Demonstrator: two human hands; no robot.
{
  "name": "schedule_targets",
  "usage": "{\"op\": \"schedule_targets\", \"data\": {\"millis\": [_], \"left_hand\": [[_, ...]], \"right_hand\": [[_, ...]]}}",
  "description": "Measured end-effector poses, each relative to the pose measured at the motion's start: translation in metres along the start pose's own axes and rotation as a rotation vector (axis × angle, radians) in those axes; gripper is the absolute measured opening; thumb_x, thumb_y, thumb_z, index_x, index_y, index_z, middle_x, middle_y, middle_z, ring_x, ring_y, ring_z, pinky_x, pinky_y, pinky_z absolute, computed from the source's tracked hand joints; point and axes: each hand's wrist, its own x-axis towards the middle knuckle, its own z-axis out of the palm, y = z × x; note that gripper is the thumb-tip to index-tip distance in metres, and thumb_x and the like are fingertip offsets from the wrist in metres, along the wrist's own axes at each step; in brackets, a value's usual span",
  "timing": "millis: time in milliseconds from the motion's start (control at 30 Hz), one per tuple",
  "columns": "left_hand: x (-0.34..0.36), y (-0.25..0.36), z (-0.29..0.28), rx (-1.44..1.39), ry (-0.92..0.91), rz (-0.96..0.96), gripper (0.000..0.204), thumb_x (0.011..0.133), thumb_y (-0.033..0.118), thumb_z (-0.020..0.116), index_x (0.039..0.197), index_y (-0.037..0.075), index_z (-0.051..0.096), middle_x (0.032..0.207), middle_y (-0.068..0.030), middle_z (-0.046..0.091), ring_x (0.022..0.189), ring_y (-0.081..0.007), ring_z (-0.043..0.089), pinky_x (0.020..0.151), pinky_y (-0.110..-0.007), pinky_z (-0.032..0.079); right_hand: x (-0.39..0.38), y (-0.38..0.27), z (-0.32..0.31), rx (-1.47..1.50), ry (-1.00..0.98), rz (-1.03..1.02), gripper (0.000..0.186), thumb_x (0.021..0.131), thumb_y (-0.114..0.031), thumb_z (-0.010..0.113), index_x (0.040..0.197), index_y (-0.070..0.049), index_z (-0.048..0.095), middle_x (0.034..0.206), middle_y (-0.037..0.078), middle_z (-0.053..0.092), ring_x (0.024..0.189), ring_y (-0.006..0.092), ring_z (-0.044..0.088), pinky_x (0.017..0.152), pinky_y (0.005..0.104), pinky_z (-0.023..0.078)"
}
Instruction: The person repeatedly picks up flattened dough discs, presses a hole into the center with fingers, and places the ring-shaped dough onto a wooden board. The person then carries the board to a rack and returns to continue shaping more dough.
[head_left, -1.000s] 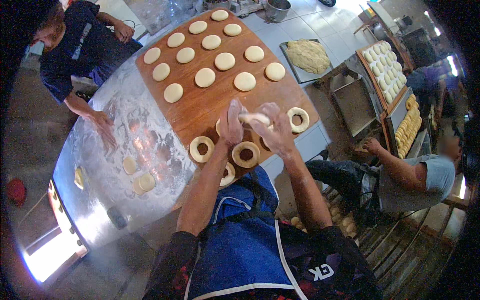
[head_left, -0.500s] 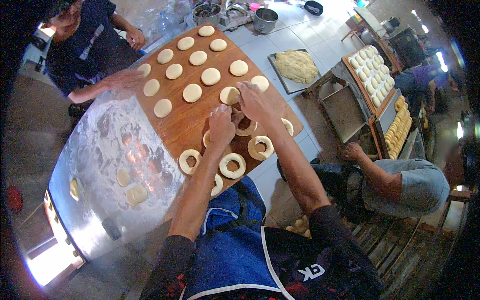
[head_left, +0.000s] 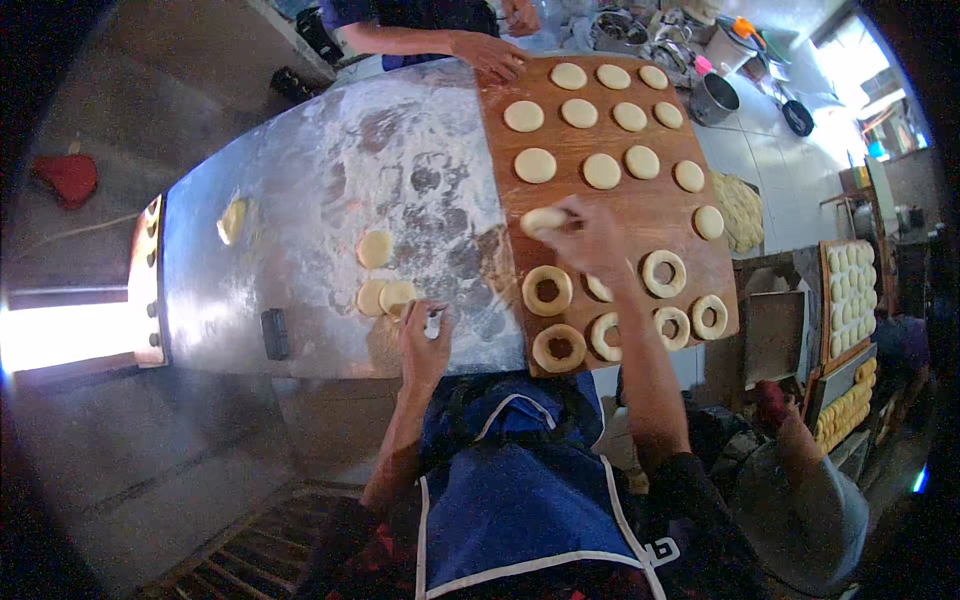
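My right hand (head_left: 585,238), blurred by motion, pinches the edge of a flat dough round (head_left: 543,221) over the wooden board (head_left: 590,205). The round looks tilted, and a hole in it cannot be made out. Over the floured metal tabletop (head_left: 340,200), my left hand (head_left: 426,342) is closed around a small pale tube (head_left: 433,323). Close to that hand lies a small dough disc (head_left: 397,297), overlapping another. Dough rings (head_left: 547,290) occupy the board's near part, some partly behind my right forearm. Whole dough rounds (head_left: 601,170) stand in rows farther away.
Across the table, a co-worker's hand (head_left: 490,55) rests at the board's far left corner. A dark block (head_left: 274,334) and a dough scrap (head_left: 231,222) lie on the metal. At right are a large dough mass (head_left: 737,212), a tray of buns (head_left: 850,300) and another person's arm (head_left: 800,445).
The view has swung left. My left hand has left the rings on the board for the floured metal beside the small discs. My right hand now has a dough round at the board's left side.
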Motion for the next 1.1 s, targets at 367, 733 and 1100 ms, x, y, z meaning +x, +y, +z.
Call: {"op": "schedule_targets", "data": {"millis": [367,733,1100], "left_hand": [[0.014,-0.053,-0.046,-0.225,0.118,0.054,0.021,0.087,0.011,0.068,0.103,0.000,0.062,0.094,-0.0156,0.063,0.086,-0.0307,0.063,0.075,-0.040,0.050],[0.062,-0.060,-0.064,-0.560,-0.162,-0.136,0.036,0.091,0.021,0.071,0.114,-0.006,0.063,0.103,-0.0147,0.069,0.091,-0.0181,0.067,0.080,-0.033,0.054],[0.056,-0.080,-0.060,-1.523,-0.276,-0.420,0.043,0.093,0.013,0.066,0.132,0.008,0.046,0.114,-0.0097,0.061,0.097,-0.0202,0.064,0.078,-0.030,0.055]], "right_hand": [[0.035,-0.044,0.180,-0.526,0.039,-0.279,0.029,0.069,-0.016,0.079,0.083,-0.003,0.057,0.081,0.012,0.067,0.074,0.0340,0.066,0.069,0.0427,0.053],[-0.028,-0.104,0.180,0.313,-0.114,0.134,0.036,0.076,-0.003,0.077,0.106,-0.002,0.058,0.095,0.012,0.070,0.087,0.0174,0.068,0.076,0.0319,0.055],[-0.049,-0.125,0.201,0.753,-0.253,0.150,0.052,0.082,-0.005,0.067,0.130,-0.004,0.046,0.103,0.008,0.064,0.092,0.0187,0.064,0.080,0.0308,0.053]]}}
